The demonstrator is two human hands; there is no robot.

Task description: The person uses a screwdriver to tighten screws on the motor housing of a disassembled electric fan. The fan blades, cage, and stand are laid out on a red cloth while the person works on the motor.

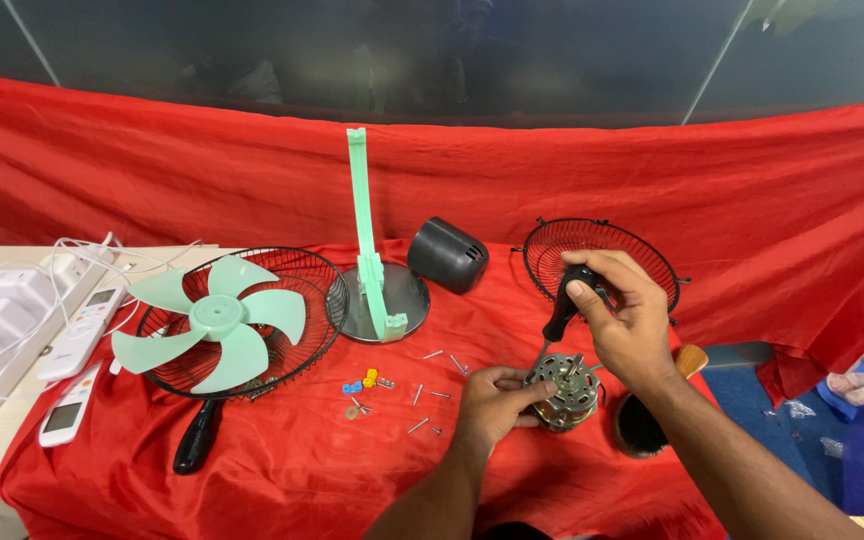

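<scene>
left hand [492, 400] pinches the metal fan motor [564, 391] at the red table's [282, 470] near right, right hand [624, 318] fists a black-handled screwdriver [565, 303] down onto it, green blade [214, 322] sits cupped in the black grille [307, 275], loose screws [432, 395] dot open cloth between.

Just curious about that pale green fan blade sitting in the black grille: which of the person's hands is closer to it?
Left. The left hand grips the motor, well right of the fan blade; the right hand, holding a screwdriver, is farther right.
</scene>
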